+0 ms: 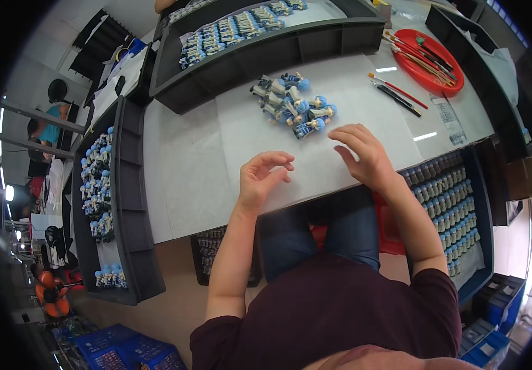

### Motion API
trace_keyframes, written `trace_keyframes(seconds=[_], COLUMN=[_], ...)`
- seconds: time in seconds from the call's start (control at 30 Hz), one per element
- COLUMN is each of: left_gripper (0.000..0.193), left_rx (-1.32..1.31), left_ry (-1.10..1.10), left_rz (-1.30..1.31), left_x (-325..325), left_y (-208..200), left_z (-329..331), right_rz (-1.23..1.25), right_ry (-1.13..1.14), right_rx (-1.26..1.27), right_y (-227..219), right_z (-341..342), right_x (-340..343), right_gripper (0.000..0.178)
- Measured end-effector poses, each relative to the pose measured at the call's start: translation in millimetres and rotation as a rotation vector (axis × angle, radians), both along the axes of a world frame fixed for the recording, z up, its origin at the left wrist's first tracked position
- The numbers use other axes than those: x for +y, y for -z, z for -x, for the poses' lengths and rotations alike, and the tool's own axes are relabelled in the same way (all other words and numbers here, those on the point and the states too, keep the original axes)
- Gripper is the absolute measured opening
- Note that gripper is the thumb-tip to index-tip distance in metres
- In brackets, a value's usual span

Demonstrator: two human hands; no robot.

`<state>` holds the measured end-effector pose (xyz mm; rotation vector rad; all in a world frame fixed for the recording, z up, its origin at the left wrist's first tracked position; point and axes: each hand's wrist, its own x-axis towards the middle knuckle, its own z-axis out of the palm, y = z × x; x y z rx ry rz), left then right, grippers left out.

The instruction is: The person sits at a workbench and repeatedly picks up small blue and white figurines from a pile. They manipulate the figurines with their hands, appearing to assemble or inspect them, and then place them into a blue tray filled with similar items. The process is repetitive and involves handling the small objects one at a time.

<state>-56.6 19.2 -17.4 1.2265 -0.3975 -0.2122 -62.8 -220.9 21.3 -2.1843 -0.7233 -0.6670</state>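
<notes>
A loose heap of small figurines (290, 105) with light-blue hair and grey and blue clothes lies on the white paper (241, 139) covering the table. Just to the right of the heap's near end, my right hand (367, 157) hovers open, fingers stretched and thumb apart. My left hand (263, 182) is nearer to me, below the heap; its fingers are loosely curled with a gap to the thumb. Nothing shows in either hand, and neither touches a figurine.
A dark tray (266, 49) of figurines stands behind the heap, another tray (136, 234) at the left. A blue-grey crate (478, 246) with rows of figurines is at my right. Brushes (401, 92) lie beside a red oval basin (454, 52) holding more brushes.
</notes>
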Motion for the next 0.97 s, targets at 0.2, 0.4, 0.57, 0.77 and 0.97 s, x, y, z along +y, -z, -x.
trace_keyframes(seconds=[0.2, 0.4, 0.57, 0.77, 0.97], left_gripper=[0.015, 0.023, 0.034, 0.031, 0.031], left_rx=[0.070, 0.051, 0.006, 0.159, 0.266], left_ry=[-0.119, -0.178, -0.222, -0.252, -0.207], left_rz=[-0.049, -0.025, 0.178, 0.254, 0.360], left_x=[-1, 1, -3, 15, 15], left_y=[-1, 2, -8, 4, 0], left_z=[-2, -3, -3, -8, -10], right_rz=[0.330, 0.028, -0.948, -0.945, -0.824], right_ry=[0.071, 0.070, -0.135, -0.256, -0.322], right_rx=[-0.055, 0.317, 0.842, 0.912, 0.885], right_y=[16, 2, 5, 23, 40], right_z=[-40, -23, -10, -8, 2], right_x=[46, 64, 91, 103, 104], right_gripper=[0.037, 0.035, 0.030, 0.030, 0.034])
